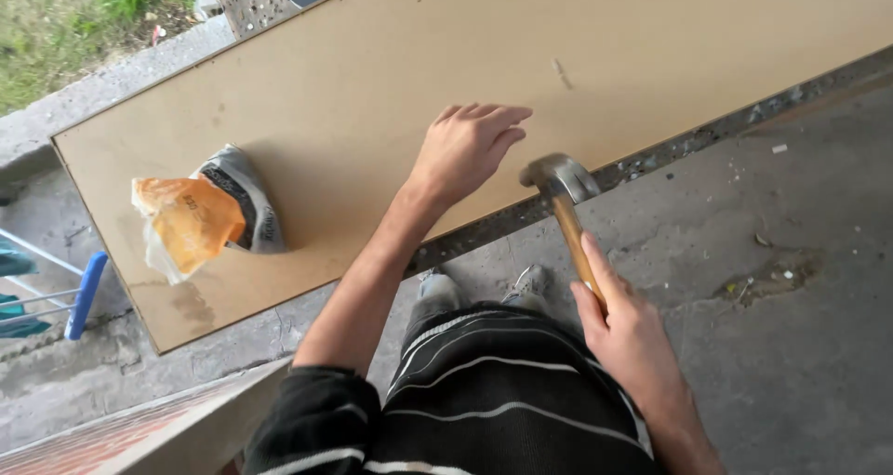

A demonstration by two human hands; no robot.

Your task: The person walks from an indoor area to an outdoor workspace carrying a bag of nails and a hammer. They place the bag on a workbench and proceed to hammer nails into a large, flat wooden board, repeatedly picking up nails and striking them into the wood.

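My right hand (621, 331) grips the wooden handle of a hammer (564, 196); its metal head hovers just over the near edge of a large tan board (372, 75) lying on the concrete floor. Beside the hammer head, my left hand (468, 149) rests on the board with the fingers bent together near the edge; whether it pinches a nail is hidden. A small nail-like mark (560, 72) shows farther up the board. My shoes (484, 291) stand just below the board's edge.
An orange and grey plastic bag (200, 216) lies on the board's left end. A blue-tipped metal rack (65, 294) is at the far left. Grass (65, 19) lies beyond the concrete ledge, and a brick strip (102, 438) at bottom left.
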